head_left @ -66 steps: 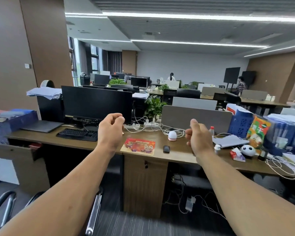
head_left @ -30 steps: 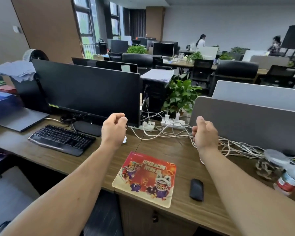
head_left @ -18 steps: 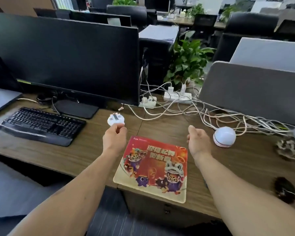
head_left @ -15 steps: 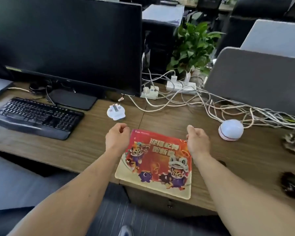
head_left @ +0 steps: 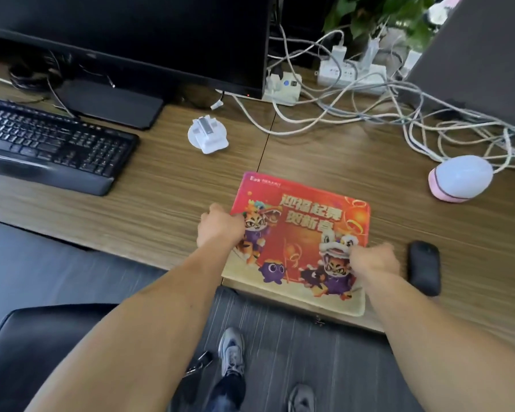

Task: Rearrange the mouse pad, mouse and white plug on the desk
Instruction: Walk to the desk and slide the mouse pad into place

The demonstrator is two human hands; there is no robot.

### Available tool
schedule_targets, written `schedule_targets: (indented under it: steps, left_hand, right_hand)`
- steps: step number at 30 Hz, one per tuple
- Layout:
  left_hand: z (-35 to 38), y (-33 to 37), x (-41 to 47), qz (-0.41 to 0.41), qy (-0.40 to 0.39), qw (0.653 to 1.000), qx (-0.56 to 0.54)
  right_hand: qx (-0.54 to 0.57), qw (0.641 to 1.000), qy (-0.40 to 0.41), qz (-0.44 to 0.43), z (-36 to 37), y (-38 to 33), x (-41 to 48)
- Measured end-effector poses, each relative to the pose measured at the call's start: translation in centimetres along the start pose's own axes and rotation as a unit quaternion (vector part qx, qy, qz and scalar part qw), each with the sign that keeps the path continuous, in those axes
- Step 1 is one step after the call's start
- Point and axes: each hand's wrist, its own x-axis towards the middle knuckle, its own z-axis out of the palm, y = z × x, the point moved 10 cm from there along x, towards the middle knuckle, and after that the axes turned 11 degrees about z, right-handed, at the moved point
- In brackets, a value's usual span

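Observation:
A red mouse pad with cartoon tigers lies at the desk's front edge, its near side hanging slightly over. My left hand is curled on the pad's left edge. My right hand, blurred, is closed on the pad's right side. The black mouse lies just right of my right hand, beside the pad. The white plug rests prongs up on the wood, behind and left of the pad, apart from both hands.
A black keyboard and monitor stand at the left. A pink-and-white round gadget sits at the right, with tangled cables and power strips behind. A black chair is below left.
The view has closed in on the desk and tilted down. Both hands dropped from the pad's far corners to its left and right sides and closed on it.

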Motion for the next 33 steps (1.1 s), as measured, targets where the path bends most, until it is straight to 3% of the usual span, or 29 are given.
schedule_targets:
  steps: [7, 13, 22, 28, 30, 32, 33]
  left_hand:
    - [-0.2, 1.1, 0.0, 0.050, 0.039, 0.998, -0.026]
    - [-5.1, 0.8, 0.5, 0.084, 0.093, 0.991, -0.055]
    - [-17.9, -8.2, 5.8, 0.026, 0.156, 0.987, -0.028]
    - [-17.8, -10.3, 8.5, 0.019, 0.133, 0.990, -0.036]
    - [-17.8, -9.2, 8.3, 0.050, 0.170, 0.982, 0.065]
    - [-16.3, -5.2, 7.2, 0.180, 0.199, 0.955, 0.127]
    - [-14.4, -2.6, 6.7, 0.264, 0.171, 0.942, 0.117]
  right_hand:
    - [-0.016, 1.000, 0.004, -0.017, -0.1, -0.3, 0.4]
    - [0.088, 0.994, -0.004, -0.069, 1.1, -2.1, -3.9]
    - [0.096, 0.980, -0.092, -0.151, 11.7, -9.8, -13.5]
    - [0.036, 0.990, -0.044, -0.126, 12.4, -9.8, -13.5]
    - [0.014, 0.983, -0.002, -0.183, 11.3, -11.1, -14.4]
    - [-0.014, 0.943, 0.043, -0.330, 11.5, -14.2, -17.3]
    - [-0.040, 0.911, 0.062, -0.407, 12.5, -16.0, -19.1]
